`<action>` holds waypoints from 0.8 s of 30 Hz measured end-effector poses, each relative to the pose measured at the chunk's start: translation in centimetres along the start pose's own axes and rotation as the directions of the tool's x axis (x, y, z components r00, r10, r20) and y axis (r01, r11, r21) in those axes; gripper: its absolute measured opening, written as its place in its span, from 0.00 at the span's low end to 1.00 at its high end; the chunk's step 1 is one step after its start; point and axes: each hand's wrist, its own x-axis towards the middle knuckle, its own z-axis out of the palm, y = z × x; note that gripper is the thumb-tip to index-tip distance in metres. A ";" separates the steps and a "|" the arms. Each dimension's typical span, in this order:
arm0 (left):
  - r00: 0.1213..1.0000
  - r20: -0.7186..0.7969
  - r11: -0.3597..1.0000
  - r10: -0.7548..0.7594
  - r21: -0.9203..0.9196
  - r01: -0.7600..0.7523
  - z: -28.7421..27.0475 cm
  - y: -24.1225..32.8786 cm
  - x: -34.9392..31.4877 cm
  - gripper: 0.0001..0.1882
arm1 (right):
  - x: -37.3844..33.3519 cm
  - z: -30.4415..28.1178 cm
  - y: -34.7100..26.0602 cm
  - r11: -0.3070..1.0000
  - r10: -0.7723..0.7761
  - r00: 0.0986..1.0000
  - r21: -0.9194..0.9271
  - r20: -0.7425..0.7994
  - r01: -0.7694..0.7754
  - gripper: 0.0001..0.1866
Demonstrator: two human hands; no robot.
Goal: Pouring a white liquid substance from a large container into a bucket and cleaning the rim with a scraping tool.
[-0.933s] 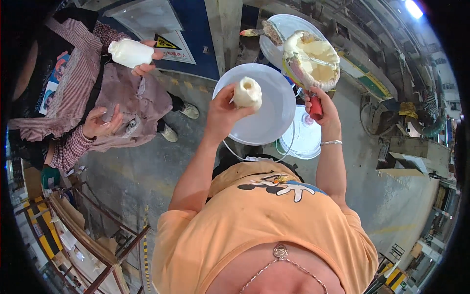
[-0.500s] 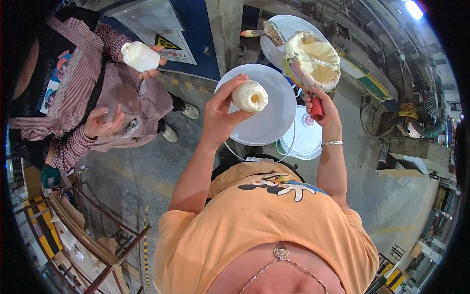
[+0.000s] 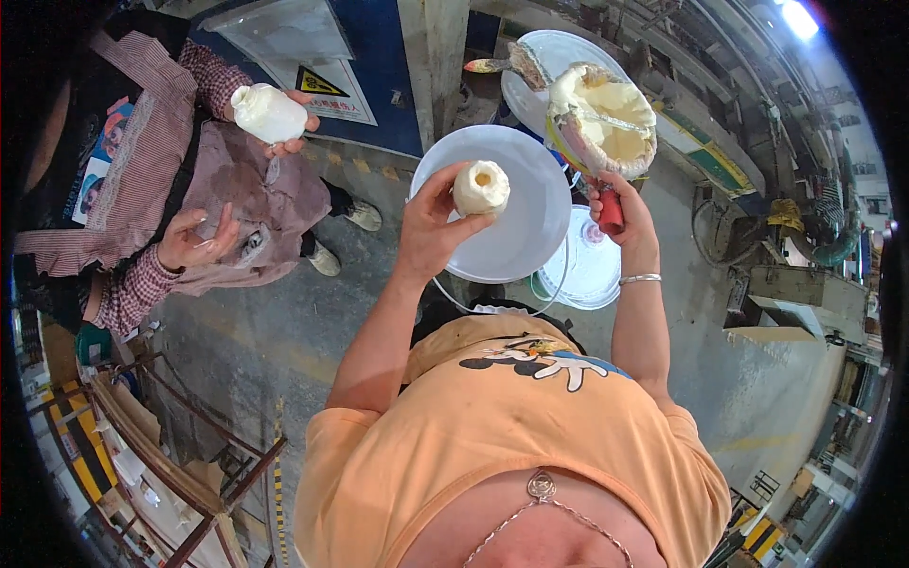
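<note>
My left hand [image 3: 428, 225] is closed around a cream-white bottle-shaped piece [image 3: 481, 197], its small round opening turned toward me. It is held over a wide white bucket [image 3: 516, 248] with a wire handle. The fingers of my right hand [image 3: 632, 220] wrap the red handle [image 3: 611, 213] of a pot-like dipper [image 3: 566, 104]. Thick cream-coloured coating covers its rim and inner wall, and a strip or wire crosses its mouth. The dipper is held to the right of the bucket, apart from the bottle-shaped piece.
A co-worker in a pinkish apron [image 3: 237, 213] stands at the left, holding a similar white bottle [image 3: 269, 114]. Beyond the bucket a paint brush [image 3: 528, 66] lies on a white lid [image 3: 568, 45]. Another white lid [image 3: 589, 273] is beside the bucket. A metal rack [image 3: 204, 454] stands lower left.
My left hand has tipped the bottle-shaped piece, so its opening now sits higher in view and faces me more squarely. The dipper in my right hand stays almost in place.
</note>
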 end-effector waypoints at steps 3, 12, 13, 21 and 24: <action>1.000 -0.005 1.000 0.002 0.003 -0.002 -0.2 -0.9 0.2 0.36 | 0.0 -0.2 -0.1 1.000 -0.004 1.000 0.003 0.019 0.004 0.15; 0.995 -0.069 0.983 -0.079 0.161 0.089 -0.9 -4.0 0.7 0.34 | -1.1 0.5 -1.2 0.990 -0.098 0.995 -0.104 -0.012 0.096 0.10; 0.989 -0.100 0.984 -0.105 0.132 0.118 -1.1 -4.2 0.9 0.32 | -2.3 0.9 -1.5 0.972 -0.112 0.993 -0.209 -0.028 0.104 0.10; 0.971 -0.240 0.901 -0.003 0.421 0.107 -1.6 -5.7 2.3 0.34 | -8.0 2.5 -2.3 0.834 -0.208 0.978 -0.522 0.001 0.178 0.14; 0.981 -0.168 0.873 -0.094 0.460 0.163 -1.2 -5.1 2.7 0.35 | -9.6 3.2 -2.5 0.783 -0.242 0.970 -0.590 0.000 0.195 0.13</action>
